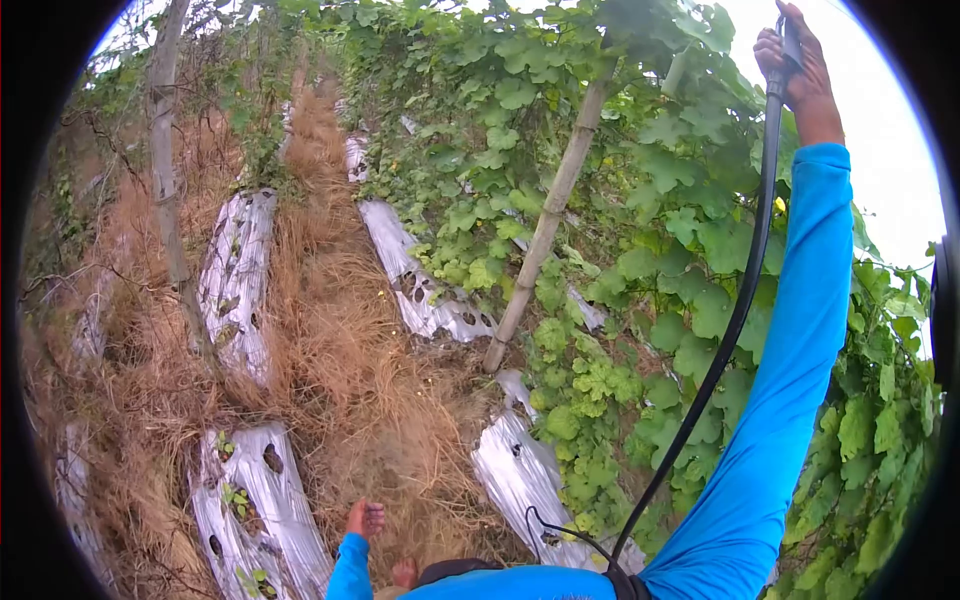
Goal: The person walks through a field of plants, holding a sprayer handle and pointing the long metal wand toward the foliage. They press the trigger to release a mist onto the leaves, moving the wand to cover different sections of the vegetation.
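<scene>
High at the upper right, my right hand (815, 85) is wrapped round the dark handle of a sprayer wand (792, 48). From the handle's lower end a black hose (748, 290) hangs in a long curve down to my waist. The far part of the wand is out of view. Low in the middle, my left hand (365, 518) hangs beside my body with its fingers curled in and nothing visible in them. Leafy green vines (690, 210) stand close to my raised right arm.
A leaning wooden post (550, 215) rises among the vines, and another post (165, 150) stands at left. Silver plastic mulch sheets (255, 490) with holes line both sides of a path of dry brown grass (345, 340). A thin black cord (565, 527) loops near my waist.
</scene>
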A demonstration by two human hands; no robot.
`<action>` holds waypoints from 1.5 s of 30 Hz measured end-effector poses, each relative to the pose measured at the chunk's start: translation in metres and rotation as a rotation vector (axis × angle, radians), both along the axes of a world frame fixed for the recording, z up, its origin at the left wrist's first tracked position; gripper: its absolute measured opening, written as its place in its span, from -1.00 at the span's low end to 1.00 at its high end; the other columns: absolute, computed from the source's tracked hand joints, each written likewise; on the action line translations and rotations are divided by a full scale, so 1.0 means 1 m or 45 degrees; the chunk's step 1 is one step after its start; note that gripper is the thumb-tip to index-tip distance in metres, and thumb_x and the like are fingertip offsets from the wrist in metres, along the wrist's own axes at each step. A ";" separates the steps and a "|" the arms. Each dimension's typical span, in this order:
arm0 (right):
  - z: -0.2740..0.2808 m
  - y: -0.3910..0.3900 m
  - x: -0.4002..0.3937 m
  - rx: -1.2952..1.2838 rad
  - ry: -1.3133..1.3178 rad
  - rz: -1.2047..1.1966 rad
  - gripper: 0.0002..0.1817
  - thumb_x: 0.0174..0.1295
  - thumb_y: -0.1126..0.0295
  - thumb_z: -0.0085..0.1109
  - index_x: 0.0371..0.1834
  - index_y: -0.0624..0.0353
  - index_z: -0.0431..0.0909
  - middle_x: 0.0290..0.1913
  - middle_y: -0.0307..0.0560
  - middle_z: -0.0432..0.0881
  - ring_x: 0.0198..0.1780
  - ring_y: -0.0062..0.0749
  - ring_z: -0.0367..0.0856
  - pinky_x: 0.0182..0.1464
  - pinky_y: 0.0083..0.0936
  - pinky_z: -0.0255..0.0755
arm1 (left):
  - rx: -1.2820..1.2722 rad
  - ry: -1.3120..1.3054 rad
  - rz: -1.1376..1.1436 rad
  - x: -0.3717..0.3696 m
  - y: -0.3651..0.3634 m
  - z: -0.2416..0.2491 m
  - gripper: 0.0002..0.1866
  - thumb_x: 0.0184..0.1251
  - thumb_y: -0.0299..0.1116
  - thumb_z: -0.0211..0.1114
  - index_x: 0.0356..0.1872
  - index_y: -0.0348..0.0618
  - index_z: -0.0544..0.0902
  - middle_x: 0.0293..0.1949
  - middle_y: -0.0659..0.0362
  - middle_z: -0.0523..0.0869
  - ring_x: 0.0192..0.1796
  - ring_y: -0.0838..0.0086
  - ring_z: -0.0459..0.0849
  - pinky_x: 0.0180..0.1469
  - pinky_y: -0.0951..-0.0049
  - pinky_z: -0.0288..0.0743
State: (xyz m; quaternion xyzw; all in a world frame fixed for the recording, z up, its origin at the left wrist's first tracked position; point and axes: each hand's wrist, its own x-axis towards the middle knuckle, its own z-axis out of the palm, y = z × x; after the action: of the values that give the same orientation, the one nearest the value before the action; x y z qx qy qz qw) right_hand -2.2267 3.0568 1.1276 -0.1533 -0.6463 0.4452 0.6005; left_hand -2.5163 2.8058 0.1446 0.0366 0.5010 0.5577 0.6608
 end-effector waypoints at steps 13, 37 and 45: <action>-0.062 -0.015 0.018 -0.252 -0.134 0.870 -0.43 0.19 -0.18 0.18 -0.50 0.14 0.29 -0.64 -0.29 0.25 -0.69 -0.58 0.24 -0.73 -0.63 0.14 | -0.061 0.046 -0.129 0.011 -0.017 0.008 -0.36 0.30 0.32 -0.06 -0.20 -0.09 0.65 -0.39 0.19 0.72 -0.42 0.41 0.68 -0.38 0.31 0.51; -0.180 -0.024 0.042 -0.029 -0.234 0.015 -0.49 0.16 -0.14 0.22 -0.49 0.10 0.40 -0.74 -0.34 0.30 -0.84 -0.59 0.29 -0.85 -0.64 0.25 | -0.308 0.040 -0.154 0.045 -0.122 -0.004 -0.46 0.36 0.19 -0.05 -0.26 -0.08 0.64 -0.42 0.20 0.70 -0.49 0.42 0.63 -0.43 0.34 0.49; -0.146 0.028 -0.024 -0.186 -0.220 0.829 -0.41 0.24 -0.20 0.08 -0.34 0.23 0.39 -0.62 -0.26 0.27 -0.72 -0.55 0.24 -0.78 -0.60 0.18 | -0.161 0.065 -0.186 0.005 -0.022 -0.006 -0.39 0.33 0.27 -0.05 -0.18 -0.11 0.65 -0.37 0.17 0.69 -0.37 0.35 0.64 -0.29 0.21 0.53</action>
State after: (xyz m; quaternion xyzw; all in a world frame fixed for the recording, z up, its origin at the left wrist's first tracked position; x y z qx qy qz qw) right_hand -2.2511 3.0853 0.9813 -0.0190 -0.6762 0.6440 0.3573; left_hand -2.5112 2.7837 0.1389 0.0455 0.5479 0.4741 0.6877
